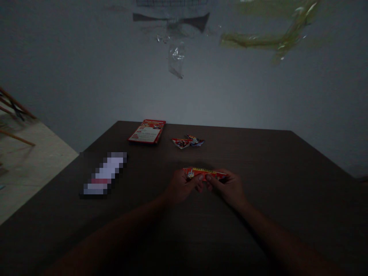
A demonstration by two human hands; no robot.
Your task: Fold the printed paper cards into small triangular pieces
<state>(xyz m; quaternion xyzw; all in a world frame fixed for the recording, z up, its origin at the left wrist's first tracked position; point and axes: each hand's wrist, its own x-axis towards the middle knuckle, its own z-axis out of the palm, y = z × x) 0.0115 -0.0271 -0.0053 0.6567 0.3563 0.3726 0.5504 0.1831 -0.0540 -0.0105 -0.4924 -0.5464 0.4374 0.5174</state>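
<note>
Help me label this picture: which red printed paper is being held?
The folded strip, in left hand and right hand; the folded pieces and rectangular stack lie farther back.

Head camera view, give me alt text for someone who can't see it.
A person's left hand and right hand hold a strip of red printed paper over a dark wood-grain table. Beyond lie folded paper pieces and a stack of red-bordered leaflets; a pixelated phone lies at left.

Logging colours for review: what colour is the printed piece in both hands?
The printed piece is mainly red with yellow; head view.
</note>
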